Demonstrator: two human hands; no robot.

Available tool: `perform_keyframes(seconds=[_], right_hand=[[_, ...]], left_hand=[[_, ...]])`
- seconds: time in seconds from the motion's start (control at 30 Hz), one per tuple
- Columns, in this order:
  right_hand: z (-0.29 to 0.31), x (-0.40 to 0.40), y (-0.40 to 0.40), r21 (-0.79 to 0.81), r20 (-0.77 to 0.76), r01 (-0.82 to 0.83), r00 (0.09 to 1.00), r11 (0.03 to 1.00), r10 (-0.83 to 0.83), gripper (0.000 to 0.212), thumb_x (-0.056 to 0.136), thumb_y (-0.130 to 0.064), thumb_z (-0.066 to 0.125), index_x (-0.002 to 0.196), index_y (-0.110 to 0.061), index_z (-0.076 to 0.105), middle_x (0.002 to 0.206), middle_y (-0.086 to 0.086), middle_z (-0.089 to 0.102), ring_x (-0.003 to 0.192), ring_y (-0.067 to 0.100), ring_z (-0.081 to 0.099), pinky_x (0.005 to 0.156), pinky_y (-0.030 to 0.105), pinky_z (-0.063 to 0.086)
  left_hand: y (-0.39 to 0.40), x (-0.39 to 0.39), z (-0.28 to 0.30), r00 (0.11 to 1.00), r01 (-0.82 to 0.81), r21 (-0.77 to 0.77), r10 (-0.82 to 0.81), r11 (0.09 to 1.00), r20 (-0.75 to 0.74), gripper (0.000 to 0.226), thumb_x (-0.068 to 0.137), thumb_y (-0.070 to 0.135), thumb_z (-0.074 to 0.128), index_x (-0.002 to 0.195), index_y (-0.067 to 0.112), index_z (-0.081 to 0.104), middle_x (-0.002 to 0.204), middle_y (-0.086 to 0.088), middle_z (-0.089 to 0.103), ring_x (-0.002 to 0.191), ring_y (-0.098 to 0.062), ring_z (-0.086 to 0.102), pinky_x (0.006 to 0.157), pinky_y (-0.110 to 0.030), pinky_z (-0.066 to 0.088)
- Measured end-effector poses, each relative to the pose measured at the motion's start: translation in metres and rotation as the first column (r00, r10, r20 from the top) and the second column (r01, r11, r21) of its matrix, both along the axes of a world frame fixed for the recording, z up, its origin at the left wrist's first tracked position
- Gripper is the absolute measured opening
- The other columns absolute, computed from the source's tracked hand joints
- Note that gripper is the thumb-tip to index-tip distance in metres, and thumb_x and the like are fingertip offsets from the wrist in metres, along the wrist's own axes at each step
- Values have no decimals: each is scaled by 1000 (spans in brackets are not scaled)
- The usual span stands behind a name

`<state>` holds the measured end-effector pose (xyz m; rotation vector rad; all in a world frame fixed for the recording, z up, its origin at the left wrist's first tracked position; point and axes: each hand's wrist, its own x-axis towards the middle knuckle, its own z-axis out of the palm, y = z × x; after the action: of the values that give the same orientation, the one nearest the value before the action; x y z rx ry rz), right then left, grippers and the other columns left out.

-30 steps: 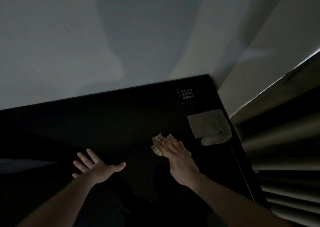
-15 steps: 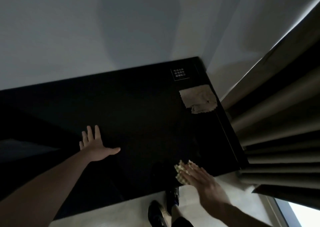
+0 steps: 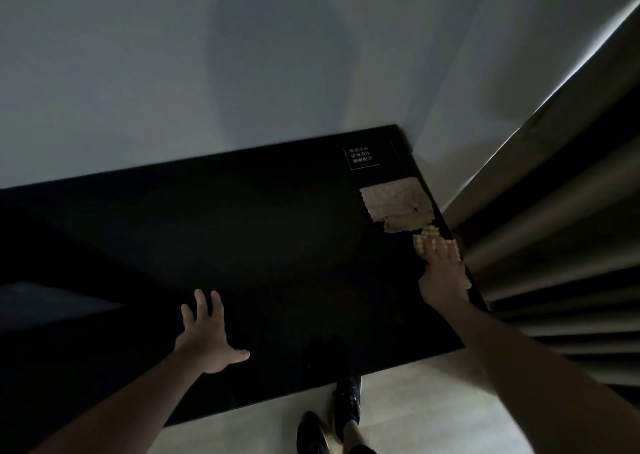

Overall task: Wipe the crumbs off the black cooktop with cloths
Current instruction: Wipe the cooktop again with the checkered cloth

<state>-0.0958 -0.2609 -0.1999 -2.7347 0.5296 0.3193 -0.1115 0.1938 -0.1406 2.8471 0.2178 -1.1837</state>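
Right hand [image 3: 445, 277] flat, pressing yellow cloth [image 3: 425, 239] at cooktop [image 3: 277, 245] edge to sweep crumbs. Left hand [image 3: 207, 335] open, empty, bracing on surface. Spare cloth [image 3: 394, 204] parked in the corner.

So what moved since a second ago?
The right hand slid the yellow cloth from mid-cooktop toward the near edge, then to the right edge, just below the grey cloth. The left hand stayed flat and spread on the black cooktop; the grey cloth stayed put.
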Motion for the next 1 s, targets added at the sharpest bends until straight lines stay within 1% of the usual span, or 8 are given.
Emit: perform_keyframes(seconds=[0.1, 0.2, 0.37, 0.5, 0.57, 0.7, 0.8, 1.0], right_hand=[[-13, -30, 56, 58, 31, 52, 998, 997, -54, 67, 106, -17, 40, 169, -22, 17, 179, 2, 7, 165, 28, -3, 133, 51, 2], [-14, -82, 82, 77, 96, -99, 991, 992, 92, 62, 105, -27, 29, 168, -23, 24, 177, 3, 16, 165, 26, 6, 134, 53, 13], [8, -167, 80, 105, 47, -218, 976, 970, 214, 107, 79, 13, 40, 167, -40, 12, 175, -17, 0, 164, 8, -9, 133, 42, 16], [28, -186, 78, 139, -26, -167, 985, 976, 172, 107, 74, 18, 40, 161, -45, 34, 167, -30, 7, 162, 11, 24, 97, 17, 50], [57, -181, 85, 182, -83, -110, 989, 977, 126, 97, 81, 16, 42, 156, -47, 42, 163, -30, 25, 143, 14, 56, 78, 19, 54], [103, -177, 99, 384, 40, -1, 999, 923, -15, 81, 96, 8, 51, 128, -66, 55, 112, -43, 68, 103, -11, 69, 85, 12, 55], [143, -172, 108, 562, 51, 142, 977, 815, -206, 43, 104, -11, 58, 110, -53, 66, 91, -12, 79, 78, 3, 73, 67, 27, 61], [206, -156, 118, 841, -45, 244, 920, 482, -388, 22, 107, -20, 61, 118, -34, 73, 109, -7, 78, 102, 12, 76, 71, 21, 61]], left_hand=[[5, -4, -6, 998, -2, -15, 3, 1000, 62, 145, 66, 70, 79, 160, 22, -21, 165, -8, -32, 155, -41, -14, 115, -51, 41], [6, -5, -6, 996, -9, -25, 11, 1000, 83, 144, 66, 68, 80, 160, 25, -20, 166, -5, -31, 156, -39, -14, 114, -51, 42], [6, -6, -3, 993, -79, -55, 84, 995, 89, 144, 65, 63, 84, 160, 27, -17, 166, -1, -30, 157, -35, -13, 116, -56, 39], [4, -20, 4, 990, -86, -98, 96, 991, 105, 131, 71, 62, 81, 163, 24, -5, 170, -2, -18, 158, -35, -4, 120, -52, 37], [-4, -27, 16, 993, -73, -157, 87, 985, 86, 119, 72, 63, 78, 163, 24, 13, 172, -4, -1, 157, -32, 11, 122, -47, 35], [-39, -48, 55, 986, -15, -440, 86, 898, 141, 81, 80, 54, 76, 150, 28, 46, 161, 6, 34, 144, -16, 41, 116, -32, 39], [-71, -63, 91, 980, -8, -616, 127, 787, 150, 62, 84, 46, 74, 141, 37, 52, 148, 14, 47, 136, -9, 49, 111, -29, 45], [-115, -69, 150, 973, -50, -817, 212, 575, 89, 60, 90, 33, 75, 145, 33, 51, 141, 17, 54, 123, -1, 57, 97, -18, 50]])
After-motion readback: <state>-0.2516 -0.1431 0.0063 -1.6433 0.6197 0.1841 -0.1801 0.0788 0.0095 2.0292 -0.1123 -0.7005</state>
